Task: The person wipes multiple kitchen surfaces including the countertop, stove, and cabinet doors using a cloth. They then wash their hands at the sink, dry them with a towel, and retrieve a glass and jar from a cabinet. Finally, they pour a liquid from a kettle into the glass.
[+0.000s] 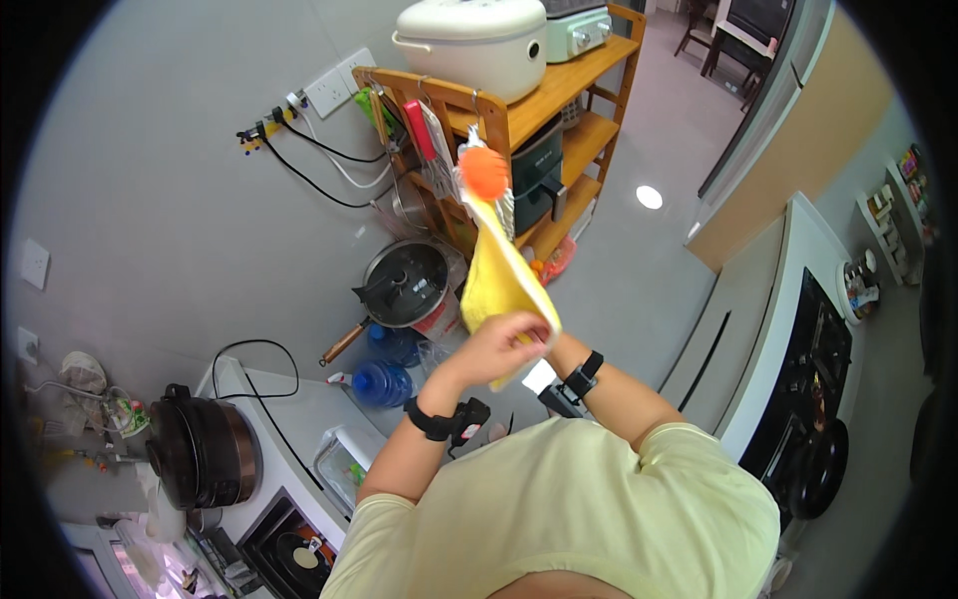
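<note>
A yellow cloth towel (500,281) with a white edge hangs from an orange round hanger (483,174) at the end of a wooden shelf rack. My left hand (498,341) lies against the lower part of this towel, its fingers curled over the edge. On the far side, my right forearm (572,359) reaches in behind the towel; the towel and my left hand hide most of my right hand. Both wrists wear black straps with small devices.
The wooden rack (561,71) bears a white cooker (475,45) and a dark air fryer (537,176). A pan (408,281) and blue water bottles (383,383) stand by the wall. A pressure cooker (206,449) is left, a gas hob (812,359) right.
</note>
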`<state>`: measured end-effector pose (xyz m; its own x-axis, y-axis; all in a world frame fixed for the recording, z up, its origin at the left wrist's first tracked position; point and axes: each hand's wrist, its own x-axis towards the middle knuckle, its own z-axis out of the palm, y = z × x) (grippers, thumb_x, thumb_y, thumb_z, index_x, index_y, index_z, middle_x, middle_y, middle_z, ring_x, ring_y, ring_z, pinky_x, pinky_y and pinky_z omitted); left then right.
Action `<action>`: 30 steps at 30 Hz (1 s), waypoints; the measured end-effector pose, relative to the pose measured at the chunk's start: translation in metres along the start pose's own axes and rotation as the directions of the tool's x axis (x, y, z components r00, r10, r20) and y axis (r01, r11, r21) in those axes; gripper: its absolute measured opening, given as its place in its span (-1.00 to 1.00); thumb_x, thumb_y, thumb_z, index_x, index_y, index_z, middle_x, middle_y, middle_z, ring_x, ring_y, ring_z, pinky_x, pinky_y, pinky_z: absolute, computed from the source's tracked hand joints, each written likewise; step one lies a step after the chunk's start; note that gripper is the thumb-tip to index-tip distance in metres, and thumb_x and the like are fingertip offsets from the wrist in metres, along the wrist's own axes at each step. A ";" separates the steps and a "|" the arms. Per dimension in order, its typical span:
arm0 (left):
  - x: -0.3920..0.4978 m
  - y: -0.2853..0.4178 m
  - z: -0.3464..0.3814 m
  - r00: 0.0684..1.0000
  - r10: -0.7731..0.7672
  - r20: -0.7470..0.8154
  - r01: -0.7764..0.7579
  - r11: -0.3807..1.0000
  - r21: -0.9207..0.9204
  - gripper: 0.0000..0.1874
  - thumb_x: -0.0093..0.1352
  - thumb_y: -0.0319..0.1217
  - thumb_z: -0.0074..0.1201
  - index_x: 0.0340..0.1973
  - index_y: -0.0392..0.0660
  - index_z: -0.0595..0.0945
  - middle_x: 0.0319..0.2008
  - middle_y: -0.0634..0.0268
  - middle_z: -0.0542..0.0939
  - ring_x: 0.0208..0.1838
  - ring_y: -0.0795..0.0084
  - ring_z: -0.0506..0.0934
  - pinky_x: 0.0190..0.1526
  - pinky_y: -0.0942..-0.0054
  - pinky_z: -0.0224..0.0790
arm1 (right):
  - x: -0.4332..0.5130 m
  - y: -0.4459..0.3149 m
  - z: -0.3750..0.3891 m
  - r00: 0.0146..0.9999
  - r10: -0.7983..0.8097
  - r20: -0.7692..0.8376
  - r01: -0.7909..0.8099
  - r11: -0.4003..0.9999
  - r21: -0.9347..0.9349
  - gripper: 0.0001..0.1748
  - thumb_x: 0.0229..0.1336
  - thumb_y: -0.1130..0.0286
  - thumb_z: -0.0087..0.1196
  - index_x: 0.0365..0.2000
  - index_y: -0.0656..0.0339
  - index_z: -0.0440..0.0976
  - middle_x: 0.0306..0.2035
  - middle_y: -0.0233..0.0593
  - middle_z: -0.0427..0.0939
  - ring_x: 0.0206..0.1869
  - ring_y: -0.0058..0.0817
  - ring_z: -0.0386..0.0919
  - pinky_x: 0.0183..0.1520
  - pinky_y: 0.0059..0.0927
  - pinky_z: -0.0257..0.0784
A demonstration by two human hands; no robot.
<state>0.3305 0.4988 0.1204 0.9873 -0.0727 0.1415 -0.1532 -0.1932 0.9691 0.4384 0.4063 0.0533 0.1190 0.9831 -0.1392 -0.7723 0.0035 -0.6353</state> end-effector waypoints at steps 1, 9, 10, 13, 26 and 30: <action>0.010 0.001 0.000 0.980 0.153 0.124 -0.179 0.953 0.244 -0.74 0.36 -0.54 0.02 -0.03 -0.21 0.48 -0.23 0.16 0.61 -0.22 0.39 0.58 -0.15 0.51 0.49 | -0.001 0.000 0.004 0.999 -0.007 0.042 0.006 1.000 0.030 -0.71 0.34 0.26 -0.10 -0.03 0.18 0.37 -0.13 -0.18 0.54 -0.10 -0.42 0.56 -0.07 -0.39 0.54; 0.060 -0.043 -0.020 0.948 0.016 -0.319 -0.318 -0.014 -0.948 -0.76 0.51 -0.24 -0.17 -0.13 -0.14 0.46 -0.44 0.18 0.56 -0.63 0.56 0.39 -0.61 0.73 0.22 | 0.065 0.009 0.008 0.956 -0.170 -0.238 0.240 0.921 0.307 -0.64 0.36 0.17 -0.15 0.03 0.14 0.34 -0.07 -0.20 0.51 -0.05 -0.39 0.52 -0.01 -0.34 0.50; 0.067 -0.049 -0.021 0.890 -0.201 -0.409 -0.405 0.064 -0.912 -0.78 0.52 -0.25 -0.20 -0.13 -0.14 0.40 -0.42 0.15 0.53 -0.71 0.58 0.33 -0.70 0.72 0.10 | 0.072 0.012 0.006 0.945 -0.181 -0.272 0.268 0.906 0.328 -0.63 0.36 0.16 -0.16 0.04 0.14 0.34 -0.06 -0.20 0.51 -0.04 -0.39 0.52 0.00 -0.34 0.49; 0.077 -0.060 -0.018 0.709 -0.182 -0.681 -0.500 0.553 -0.667 -0.79 0.52 -0.26 -0.19 -0.13 -0.14 0.36 -0.38 0.12 0.52 -0.69 0.56 0.35 -0.68 0.71 0.11 | 0.084 0.014 -0.001 0.922 -0.208 -0.327 0.327 0.871 0.366 -0.60 0.37 0.13 -0.18 0.07 0.13 0.33 -0.04 -0.20 0.50 -0.02 -0.38 0.51 0.03 -0.32 0.48; 0.030 -0.080 -0.003 0.878 0.200 -0.436 0.103 0.809 0.579 -0.20 0.47 -0.16 -0.31 0.38 -0.34 -0.29 0.45 -0.15 -0.24 0.51 -0.04 -0.22 0.45 0.21 -0.43 | 0.063 -0.025 -0.004 0.931 -0.070 -0.358 0.198 0.921 0.336 -0.48 0.37 -0.01 -0.20 0.16 0.10 0.31 0.09 -0.26 0.46 0.05 -0.33 0.47 0.12 -0.25 0.43; 0.034 -0.082 0.000 0.911 0.047 -0.410 0.019 0.987 0.157 -0.14 0.49 -0.10 -0.30 0.37 -0.29 -0.42 0.46 -0.08 -0.27 0.52 0.12 -0.25 0.43 0.35 -0.46 | 0.061 -0.030 0.011 0.903 -0.064 -0.425 0.196 0.942 0.274 -0.49 0.37 0.01 -0.18 0.17 0.08 0.32 0.11 -0.27 0.45 0.08 -0.33 0.46 0.14 -0.23 0.41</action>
<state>0.3764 0.5127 0.0453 0.9095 0.3262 0.2575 -0.1388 -0.3457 0.9280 0.4616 0.4684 0.0719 0.4221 0.8095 -0.4080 -0.8748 0.2457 -0.4176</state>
